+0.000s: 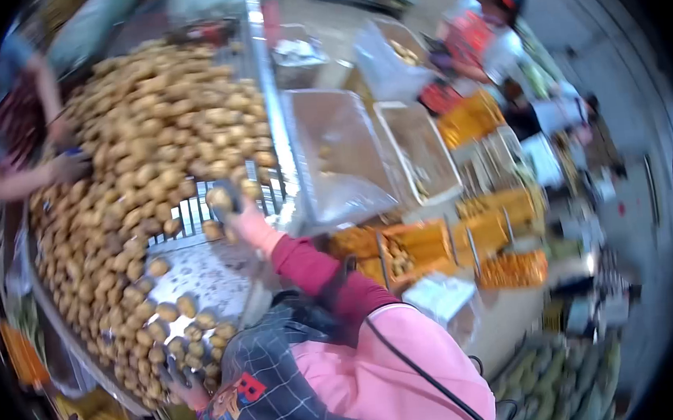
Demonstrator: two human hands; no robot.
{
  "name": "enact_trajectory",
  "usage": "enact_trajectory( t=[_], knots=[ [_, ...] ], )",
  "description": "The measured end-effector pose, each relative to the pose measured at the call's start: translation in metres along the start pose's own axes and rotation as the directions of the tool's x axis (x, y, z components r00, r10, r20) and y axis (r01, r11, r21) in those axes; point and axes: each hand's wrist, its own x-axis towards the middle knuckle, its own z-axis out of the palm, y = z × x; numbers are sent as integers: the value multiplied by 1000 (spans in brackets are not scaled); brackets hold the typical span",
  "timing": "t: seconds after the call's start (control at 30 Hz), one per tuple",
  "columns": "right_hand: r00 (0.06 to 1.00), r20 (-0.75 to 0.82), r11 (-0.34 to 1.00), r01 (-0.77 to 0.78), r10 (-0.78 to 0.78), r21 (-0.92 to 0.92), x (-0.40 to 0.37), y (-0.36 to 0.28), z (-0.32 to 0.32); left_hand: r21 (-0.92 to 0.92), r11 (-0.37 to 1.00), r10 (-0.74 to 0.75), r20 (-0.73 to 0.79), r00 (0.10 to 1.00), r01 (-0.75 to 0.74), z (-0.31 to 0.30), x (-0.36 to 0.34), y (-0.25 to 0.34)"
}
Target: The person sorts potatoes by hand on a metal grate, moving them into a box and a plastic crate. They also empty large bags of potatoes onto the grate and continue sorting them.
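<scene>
A large heap of potatoes (144, 130) covers a metal sorting table with a slatted grate (185, 217) and a bare metal plate (201, 278). My right hand (241, 213), in a dark glove below a magenta sleeve, reaches over the slats. Its fingers are closed around a potato (217, 198). Near the table's lower edge, my left hand (183, 383) lies against several potatoes (194, 349). Its dark gloved fingers look spread, with nothing seen in them.
Across the heap, a co-worker's gloved hands (72, 164) touch potatoes. Right of the table's metal rail (278, 136) stand a lined bin (336, 155), a white crate (418, 153) and orange crates (421, 247). Another person (473, 44) is by a bagged box (392, 54).
</scene>
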Motion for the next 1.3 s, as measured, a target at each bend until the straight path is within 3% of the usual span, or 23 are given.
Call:
enact_trajectory(
  t=[0.13, 0.2, 0.23, 0.3, 0.33, 0.37, 0.4, 0.43, 0.53, 0.63, 0.7, 0.73, 0.8, 0.83, 0.9, 0.97, 1.0, 1.07, 1.1, 1.13, 1.2, 1.23, 1.3],
  knots=[
    [838, -504, 970, -117, 212, 213, -55, -80, -207, 76, 997, -20, 127, 992, 10, 9, 32, 4],
    [566, -755, 941, 257, -331, -220, -78, -119, -281, -61, 998, -11, 131, 991, 19, 18, 62, 35],
    [541, -648, 805, 94, -535, -586, -81, -106, -345, -241, 971, 29, 123, 992, 2, 34, 74, 18],
    [629, -775, 928, -247, -67, -280, -96, -98, -409, -140, 990, -11, 147, 989, 32, 48, 102, 45],
    [616, -769, 891, -431, 173, -145, -104, -95, -440, -335, 942, 91, 161, 983, -32, 62, 115, 36],
    [717, -650, 958, -280, 252, 63, -102, -67, -459, 78, 981, 168, 131, 977, -179, 57, 121, 73],
    [621, -705, 937, -281, 342, 207, -94, -80, -426, -169, 976, 154, 88, 984, -137, 61, 115, 96],
    [720, -613, 944, -274, 327, 182, -91, -81, -409, 63, 973, 216, 85, 973, -222, 70, 111, 92],
    [801, -585, 991, -132, 124, 29, -52, -38, -350, -47, 961, 278, 230, 933, -274, 70, 79, 101],
    [882, 102, 433, -323, 459, 842, -11, -32, -289, 35, 975, 198, 331, 923, -221, 55, 55, 91],
    [862, 360, 344, -480, 358, 807, 4, -32, -245, 55, 994, 81, 236, 968, -97, 40, 36, 61],
    [831, 471, 345, -552, 295, 759, 9, -29, -227, 136, 985, 75, 221, 972, -107, 32, 30, 45],
    [867, 382, 876, -424, 321, 228, 25, -19, -193, 355, 925, 16, 329, 944, -139, 18, -3, 28],
    [894, 358, 963, -245, 269, -112, 34, -15, -174, 452, 880, -35, 377, 926, -150, 11, -21, 24],
    [950, 253, 446, 148, 185, -883, 43, -16, -139, 419, 907, -112, 335, 936, -41, -8, -48, -1],
    [952, 298, 195, 306, -69, -932, 47, -1, -108, 496, 866, -219, 247, 944, 72, -27, -61, 1],
    [944, 330, 55, 329, 10, -943, 43, -5, -84, 541, 830, -193, 47, 980, 137, -25, -74, -20],
    [776, 591, 446, 458, 221, -769, 20, -31, -22, 419, 754, -403, -315, 859, 507, -25, -80, -33],
    [656, 589, 302, 507, 472, -807, 0, -15, 20, 242, 682, -534, -481, 695, 691, -12, -74, -44],
    [607, 634, 180, 639, 479, -748, -40, -38, 50, 117, 782, -528, -398, 750, 612, 5, -59, -27],
    [438, 893, 462, 773, 107, -435, -98, 8, 86, -201, 863, -501, -219, 837, 463, 38, -30, 9],
    [314, 949, 558, 795, -41, -239, -115, 18, 98, 75, 963, -265, 97, 959, 258, 51, -32, 3],
    [-22, 969, 766, 617, 246, -180, -84, -31, 111, 233, 972, -18, 153, 988, -18, 33, -8, 56]
  ],
)
